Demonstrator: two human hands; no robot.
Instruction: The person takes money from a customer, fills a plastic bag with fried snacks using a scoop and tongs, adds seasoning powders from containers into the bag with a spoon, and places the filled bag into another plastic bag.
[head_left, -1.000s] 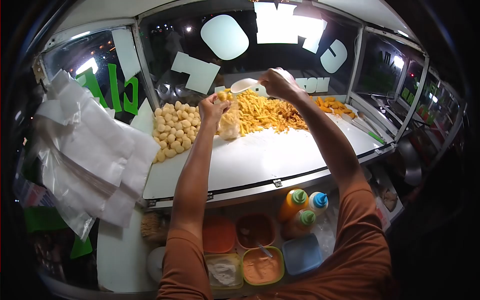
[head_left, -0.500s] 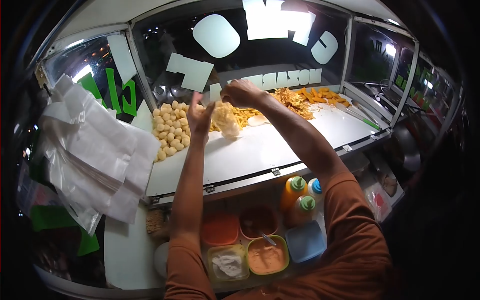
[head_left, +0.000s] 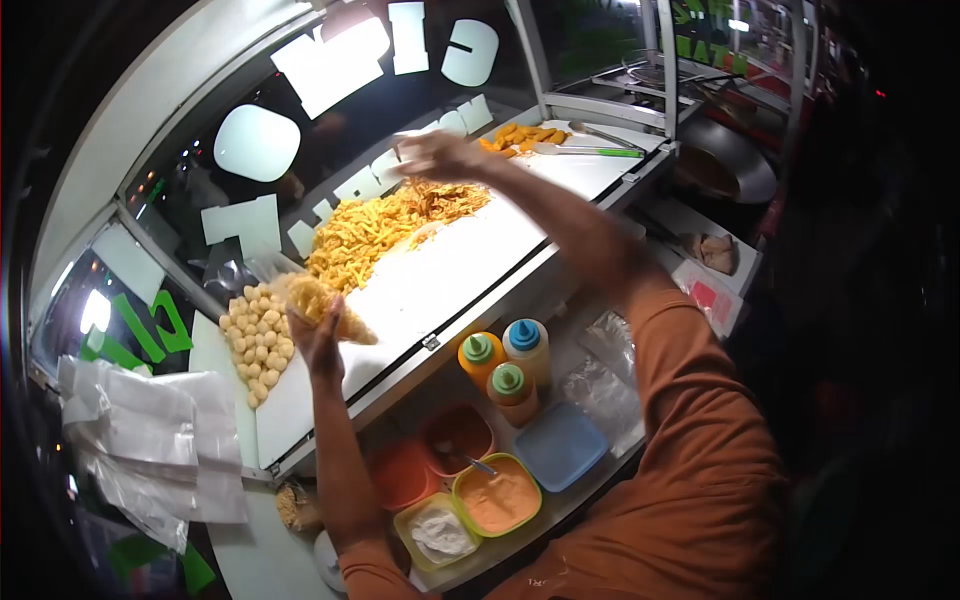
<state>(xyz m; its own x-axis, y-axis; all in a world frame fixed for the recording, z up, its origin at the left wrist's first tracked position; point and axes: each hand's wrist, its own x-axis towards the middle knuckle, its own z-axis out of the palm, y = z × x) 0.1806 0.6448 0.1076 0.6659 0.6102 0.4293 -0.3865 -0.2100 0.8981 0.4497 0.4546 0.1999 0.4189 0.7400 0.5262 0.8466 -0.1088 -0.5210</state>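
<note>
Left hand (head_left: 318, 343) is curled, right hand (head_left: 437, 158) extends farther out, blurred

Bag (head_left: 345, 323): clear thin plastic, gripped partway along its side by the left hand (head_left: 318, 345). Pose tilted, the loose film end toward upper left, the filled end toward lower right, above the white counter. Contents: pale yellow pieces, bunched; individual shapes not resolved through the film. Fries (head_left: 352, 243): yellow short sticks, loose heap on the counter, beside the glass. Shreds (head_left: 447, 202): browner, thinner, adjoining the fries at the heap's right end, below the right hand (head_left: 432, 158).
</note>
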